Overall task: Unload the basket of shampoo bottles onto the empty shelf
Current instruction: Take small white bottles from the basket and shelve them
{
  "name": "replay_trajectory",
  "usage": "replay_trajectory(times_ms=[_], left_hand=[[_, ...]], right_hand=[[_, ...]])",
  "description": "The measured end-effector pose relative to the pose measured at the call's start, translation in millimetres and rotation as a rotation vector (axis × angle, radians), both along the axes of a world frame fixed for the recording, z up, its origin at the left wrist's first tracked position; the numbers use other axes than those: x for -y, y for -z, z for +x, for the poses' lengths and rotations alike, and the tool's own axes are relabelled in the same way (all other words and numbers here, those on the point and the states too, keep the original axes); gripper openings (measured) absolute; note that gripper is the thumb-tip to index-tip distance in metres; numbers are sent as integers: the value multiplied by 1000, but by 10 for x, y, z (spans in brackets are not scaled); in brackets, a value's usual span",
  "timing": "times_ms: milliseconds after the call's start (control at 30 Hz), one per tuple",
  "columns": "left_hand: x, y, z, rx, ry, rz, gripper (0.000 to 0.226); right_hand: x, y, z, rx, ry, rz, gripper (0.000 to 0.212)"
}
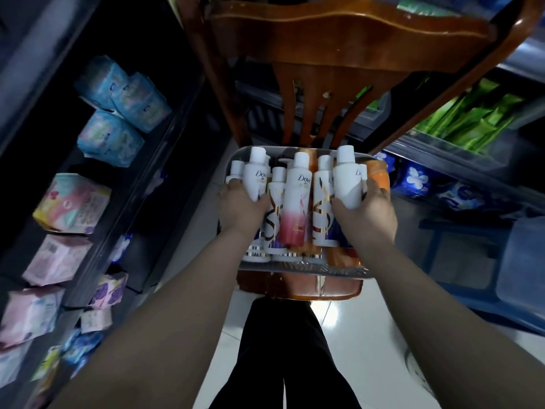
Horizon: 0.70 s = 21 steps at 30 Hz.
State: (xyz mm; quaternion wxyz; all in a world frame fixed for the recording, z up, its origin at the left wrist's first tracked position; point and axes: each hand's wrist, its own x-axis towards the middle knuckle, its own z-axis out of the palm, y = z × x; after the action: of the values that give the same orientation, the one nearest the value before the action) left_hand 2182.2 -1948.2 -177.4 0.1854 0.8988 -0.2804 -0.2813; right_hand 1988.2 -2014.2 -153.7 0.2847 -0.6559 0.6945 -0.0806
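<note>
A grey basket (pixel 303 268) packed with several shampoo bottles sits on the seat of a wooden chair (pixel 339 33). My left hand (pixel 240 206) grips a white Dove bottle (pixel 256 175) at the basket's left side. My right hand (pixel 367 215) grips another white bottle (pixel 348 178) at the right side. Both bottles stand a little higher than the rest. Between the hands stand a white-and-pink Dove bottle (pixel 296 202) and white bottles with gold lettering (pixel 323 202). Orange bottles (pixel 377 172) fill the basket's right edge.
A dark shelf unit (pixel 124 184) on the left holds blue, pink and pastel soft packs. On the right, shelves carry green packs (pixel 472 119) and blue packs (pixel 418 178); a translucent bin (pixel 522 261) stands lower right. White tiled floor lies below, with my dark trouser legs.
</note>
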Motion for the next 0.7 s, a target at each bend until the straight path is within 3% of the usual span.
replay_trajectory(times_ms=[67,133,267,433,567,700], left_hand=[[-20,-92,0,-68,-71,-91,52],[-63,-242,34,-199,-136,-209,46],[-141,-681,215,-534,-226,-366,34],[-235,-1394,416,-878,-270,-522,24],[-386,-1888,480,-917,-224,-609,24],[-577,-2298,495,-912,-316,-747,16]], right_hand=[[-18,-101,-4,112,10,-16,71],[-19,-263,-23,269,13,-6,65],[102,-722,-17,566,90,165,55],[227,-1353,110,936,-4,415,51],[218,-1830,274,1141,29,599,36],[183,-2255,454,1148,-91,689,48]])
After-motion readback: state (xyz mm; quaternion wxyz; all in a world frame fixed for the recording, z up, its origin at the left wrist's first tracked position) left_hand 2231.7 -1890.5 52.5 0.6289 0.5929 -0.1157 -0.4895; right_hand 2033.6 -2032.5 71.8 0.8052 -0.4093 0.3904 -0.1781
